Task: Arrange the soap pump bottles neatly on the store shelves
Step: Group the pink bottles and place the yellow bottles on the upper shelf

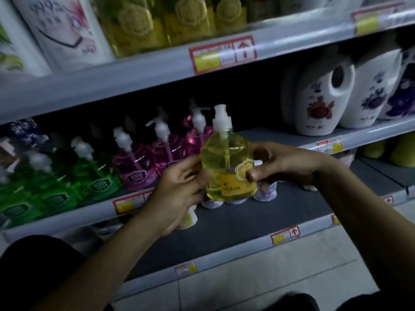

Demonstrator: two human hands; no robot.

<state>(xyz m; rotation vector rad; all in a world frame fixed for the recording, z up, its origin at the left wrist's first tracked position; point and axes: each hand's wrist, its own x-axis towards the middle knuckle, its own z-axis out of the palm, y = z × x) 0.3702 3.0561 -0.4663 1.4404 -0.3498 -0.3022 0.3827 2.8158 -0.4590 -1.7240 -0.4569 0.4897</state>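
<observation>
Left hand (179, 189) curls its fingers round the lower left side of the yellow bottle (224, 158). The right hand (285, 162) pinches the bottle's right side, thumb pressed on the scalloped label. Held between the two, the bottle hangs in front of a bare stretch of the middle shelf (370, 133), above the dark lower shelf (247, 218). It is clear plastic, squat and round-shouldered, filled with pale yellow liquid and topped by a white pump (221, 118). Its long axis stands nearly upright, pump upward; which way the nozzle points cannot be told. Just left, pink bottles (137, 164) and green bottles (96, 176) of the same shape stand in rows. White jugs (318, 104) with floral prints stand to the right.
</observation>
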